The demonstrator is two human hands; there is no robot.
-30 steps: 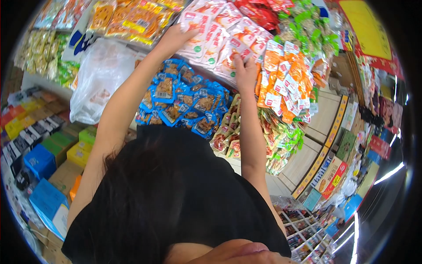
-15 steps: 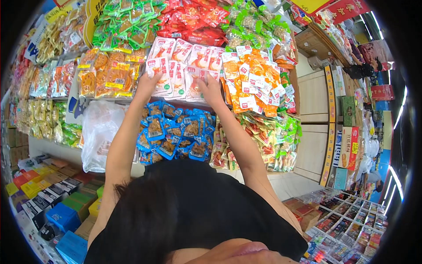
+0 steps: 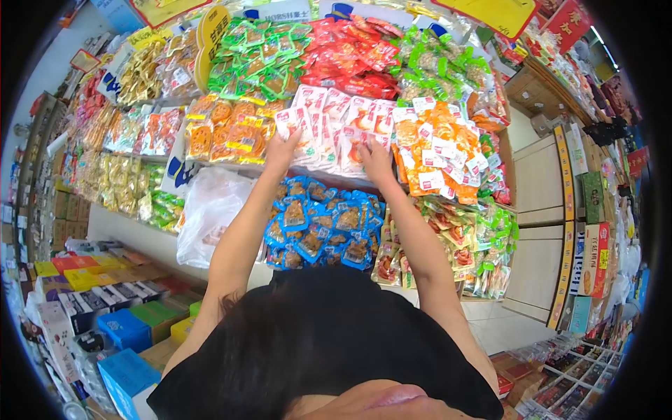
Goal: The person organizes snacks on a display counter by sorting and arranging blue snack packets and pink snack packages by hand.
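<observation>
White-and-pink snack packets [image 3: 330, 126] lie in overlapping rows in the middle of the display. At their left end, my left hand [image 3: 282, 148] is closed on the lower edge of one packet [image 3: 288, 120], thumb on top. My right hand [image 3: 378, 162] grips the lower right part of another white-and-pink packet [image 3: 350, 148], its fingers bent over the face. Blue snack packets [image 3: 322, 220] are heaped just below, between my forearms. Orange packets with white labels [image 3: 441, 150] are piled to the right of my right hand.
Bagged orange-brown snacks [image 3: 241, 133] sit left of my left hand. Red packets [image 3: 350, 56] and green packets [image 3: 259, 56] fill the back row. A clear plastic bag [image 3: 210, 213] hangs at the front edge. Boxes [image 3: 126, 325] stand low on the left.
My view has shifted, so the display appears farther right and slightly lower. Both hands stay at the white-and-pink packets; the left one's packet is tilted a little more.
</observation>
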